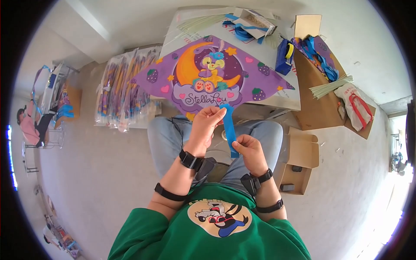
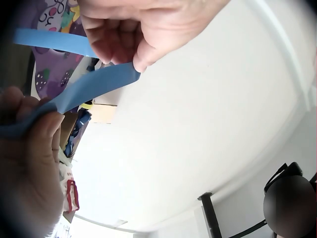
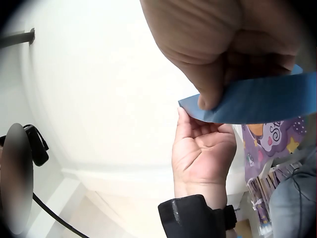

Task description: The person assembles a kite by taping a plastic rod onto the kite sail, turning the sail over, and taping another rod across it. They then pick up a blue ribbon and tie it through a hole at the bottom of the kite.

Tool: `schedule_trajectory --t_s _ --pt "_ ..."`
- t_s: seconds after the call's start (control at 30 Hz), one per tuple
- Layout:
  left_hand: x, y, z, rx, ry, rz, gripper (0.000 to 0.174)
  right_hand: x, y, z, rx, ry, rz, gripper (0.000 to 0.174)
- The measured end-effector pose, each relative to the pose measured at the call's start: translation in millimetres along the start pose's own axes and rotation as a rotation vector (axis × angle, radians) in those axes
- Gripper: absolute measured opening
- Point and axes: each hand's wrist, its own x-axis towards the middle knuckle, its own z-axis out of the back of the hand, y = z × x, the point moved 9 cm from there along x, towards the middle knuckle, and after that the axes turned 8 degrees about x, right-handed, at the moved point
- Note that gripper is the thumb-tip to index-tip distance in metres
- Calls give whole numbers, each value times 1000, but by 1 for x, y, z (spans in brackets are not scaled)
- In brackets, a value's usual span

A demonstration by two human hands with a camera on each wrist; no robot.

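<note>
In front of me both hands hold a blue ribbon (image 1: pixel 229 123) stretched between them. My left hand (image 1: pixel 204 125) pinches its upper part between thumb and fingers. Lower down, my right hand (image 1: pixel 252 151) grips the ribbon near its lower end, the thumb pressed on it. The left wrist view has the ribbon (image 2: pixel 101 85) bent at the left fingertips, with another stretch running behind. Just beyond the hands, on the table, lies a purple diamond-shaped kite (image 1: pixel 253 80) printed with a cartoon character and "StellaLou"; its lower tip is partly behind the left hand.
A white table (image 1: pixel 286 97) carries a box (image 1: pixel 255 21) with blue ribbon and a blue tape dispenser (image 1: pixel 284 56). Left of it lie bagged kites (image 1: pixel 125 86). Cardboard (image 1: pixel 314 106) with ribbons and a white bag (image 1: pixel 353 106) is at right; an open carton (image 1: pixel 301 156) sits on the floor.
</note>
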Motion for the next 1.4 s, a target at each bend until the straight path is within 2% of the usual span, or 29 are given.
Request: schedule_trajectory --t_s 0.17,0.3,0.4,0.47,0.5,0.7,0.8,1.0,1.2,1.4 --pt "-1 0 0 -3 51 15 16 2 2 -4 -52 -1 16 10" --pt "-6 -2 -9 -39 95 50 18 7 0 -4 121 8 13 12" --pt "-15 4 -19 22 195 137 23 10 6 -7 198 0 38 14" --pt "-25 13 -28 147 414 154 28 11 10 -6 212 -11 66 14" --pt "-28 17 -27 95 373 171 22 12 12 -5 247 -25 67 15" --pt "-30 13 -26 121 278 163 13 13 13 -9 299 -3 45 12" --pt "-26 8 -23 130 255 119 15 11 17 -12 286 -6 21 11" --pt "-33 1 -36 19 327 142 22 14 26 -16 395 2 86 6" --pt "-33 5 -35 -26 409 138 22 17 28 -16 467 21 106 11" --pt "-34 6 -36 -54 401 128 21 18 25 -17 516 33 99 11"
